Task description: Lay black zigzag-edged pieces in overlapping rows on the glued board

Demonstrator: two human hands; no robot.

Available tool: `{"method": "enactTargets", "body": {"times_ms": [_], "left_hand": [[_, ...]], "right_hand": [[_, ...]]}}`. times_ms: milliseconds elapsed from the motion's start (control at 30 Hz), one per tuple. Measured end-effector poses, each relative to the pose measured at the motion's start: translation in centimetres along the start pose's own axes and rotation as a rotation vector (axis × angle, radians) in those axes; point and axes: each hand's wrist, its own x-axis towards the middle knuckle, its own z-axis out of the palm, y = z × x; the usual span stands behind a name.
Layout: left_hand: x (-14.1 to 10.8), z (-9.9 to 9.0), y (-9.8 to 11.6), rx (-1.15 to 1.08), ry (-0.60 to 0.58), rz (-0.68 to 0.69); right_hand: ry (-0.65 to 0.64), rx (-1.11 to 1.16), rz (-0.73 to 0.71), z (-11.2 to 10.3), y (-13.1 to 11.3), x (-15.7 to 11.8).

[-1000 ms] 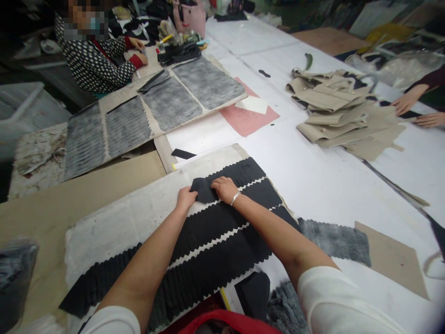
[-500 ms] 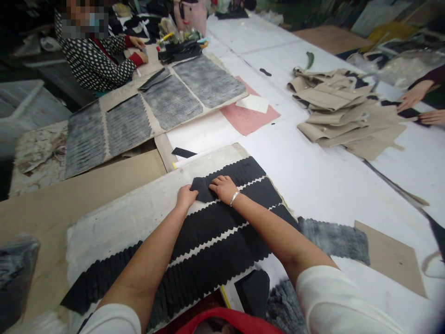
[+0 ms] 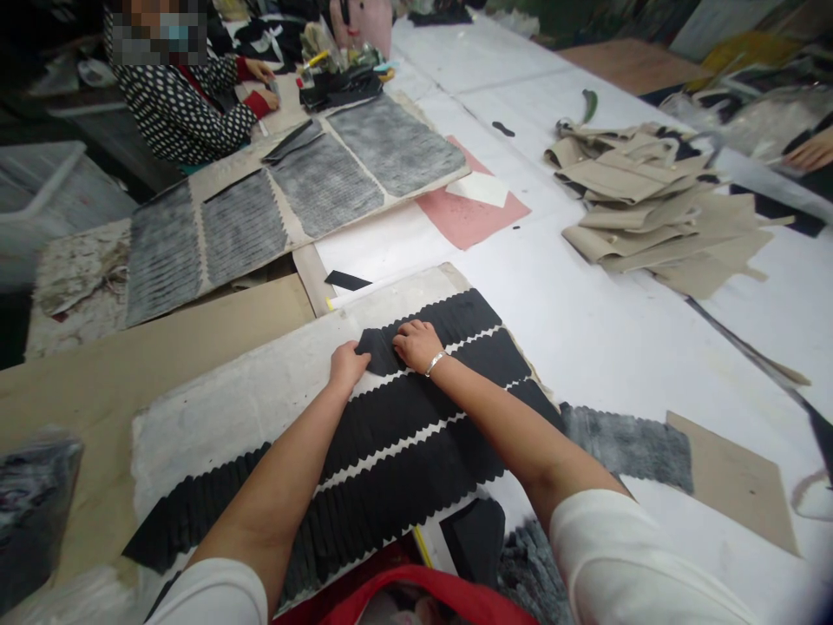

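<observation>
A pale board [image 3: 214, 404] lies before me, covered with rows of overlapping black pieces [image 3: 403, 469] with zigzag edges; they look like thin sheet material or fabric. My left hand [image 3: 348, 366] pinches the left corner of a black piece [image 3: 374, 350] at the open end of the top row. On the same piece's right part, my right hand [image 3: 418, 345], with a bracelet at the wrist, rests with bent fingers held together and gripping it. The fingertips of the right hand are partly hidden. My forearms cover parts of the lower rows.
Beyond is another board [image 3: 296, 230] with greyish pieces. A beige fabric pile [image 3: 657, 200] lies right, near a co-worker's hand [image 3: 810, 152]. Another person [image 3: 186, 104] sits at upper left. Pink sheet [image 3: 475, 208], brown card [image 3: 732, 477] and bagged dark material [image 3: 39, 503] lie around.
My hands stay at nearly the same spot on the black piece; the right fingers have shifted only slightly. The co-worker's hands at right have drawn away from the dark strip. The view has shifted slightly.
</observation>
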Motion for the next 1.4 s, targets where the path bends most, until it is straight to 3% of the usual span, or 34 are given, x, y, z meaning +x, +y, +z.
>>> {"method": "enactTargets", "body": {"times_ms": [233,667,967,1200,1400], "left_hand": [[0.0,-0.1,0.1,0.031,-0.001,0.022],[-0.2,-0.5,-0.7,0.096,0.029,0.036],[-0.2,-0.8,-0.9,0.083,0.012,0.027],[-0.1,-0.7,-1.1,0.064,0.009,0.024],[0.0,-0.4,-1.2,0.096,0.033,0.038]], "right_hand": [[0.037,-0.007,0.088,0.2,-1.1,0.4],[-0.009,0.014,0.196,0.3,-1.8,0.9],[0.0,0.022,0.188,0.1,-2.0,1.1],[-0.028,0.094,-0.014,0.3,-2.0,1.1],[-0.044,0.139,0.05,0.8,-2.1,1.3]]}}
